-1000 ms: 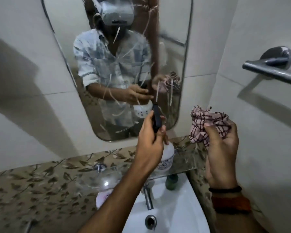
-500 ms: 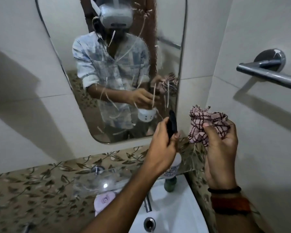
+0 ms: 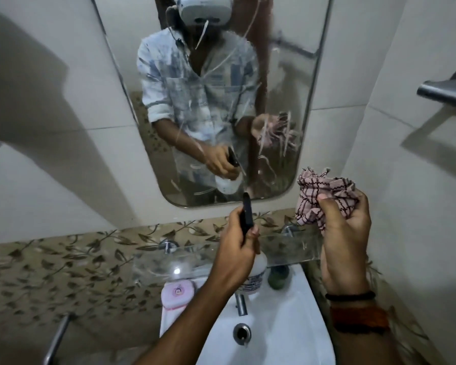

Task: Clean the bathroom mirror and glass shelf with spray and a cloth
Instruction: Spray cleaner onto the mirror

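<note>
The wall mirror (image 3: 287,83) hangs ahead, streaked with white runs of spray. Below it a glass shelf (image 3: 292,248) juts out over the basin, wet and smeared. My left hand (image 3: 234,248) grips a white spray bottle (image 3: 256,275) with a black nozzle (image 3: 247,214) that points toward the mirror's bottom edge. My right hand (image 3: 345,233) holds a bunched pink checked cloth (image 3: 324,193) up at the right, near the mirror's lower right corner and apart from the glass.
A white washbasin (image 3: 295,333) with a tap (image 3: 240,304) and drain sits under the shelf. A pink soap dish (image 3: 177,293) and a dark green bottle (image 3: 278,277) stand on its back rim. A metal towel bar (image 3: 442,93) sticks out of the right wall.
The view has tilted down and left, so the mirror sits more centred. My left hand with the bottle shifted slightly right; the right hand with the cloth stayed put.
</note>
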The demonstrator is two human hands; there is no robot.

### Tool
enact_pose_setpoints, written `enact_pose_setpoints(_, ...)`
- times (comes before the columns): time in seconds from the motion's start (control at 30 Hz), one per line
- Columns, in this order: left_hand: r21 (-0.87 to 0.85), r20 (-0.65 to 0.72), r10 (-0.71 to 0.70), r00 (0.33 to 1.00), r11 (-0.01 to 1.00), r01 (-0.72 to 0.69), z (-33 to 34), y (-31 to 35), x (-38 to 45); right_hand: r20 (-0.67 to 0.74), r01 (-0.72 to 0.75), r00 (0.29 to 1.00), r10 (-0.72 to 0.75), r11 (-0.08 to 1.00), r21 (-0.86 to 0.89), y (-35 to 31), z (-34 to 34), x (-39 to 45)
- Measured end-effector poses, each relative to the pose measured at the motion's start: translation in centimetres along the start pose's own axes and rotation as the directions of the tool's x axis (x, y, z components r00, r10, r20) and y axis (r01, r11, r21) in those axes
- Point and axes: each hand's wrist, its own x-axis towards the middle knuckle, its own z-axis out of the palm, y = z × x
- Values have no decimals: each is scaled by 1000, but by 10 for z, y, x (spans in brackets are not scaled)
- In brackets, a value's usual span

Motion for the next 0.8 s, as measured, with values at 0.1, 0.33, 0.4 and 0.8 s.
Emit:
enact_pose_setpoints(0.1,-41,-94,-34,995,999,31,-29,-18,-13,48,-17,999,18,999,-28,6,15,-12)
enact_pose_setpoints(0.33,-70,-267,-13,964,998,-6,-93,-35,-27,176,-35,984,39,999,-24,32,48,-35)
enact_pose_setpoints(0.4,-70,-308,23,951,996,-47,-100,-40,-27,183,-47,982,51,999,-22,36,53,-39)
enact_pose_setpoints(0.8,-9,-113,44,993,999,-45,-58,-63,-33,135,-42,990,49,998,-57,32,40,-31)
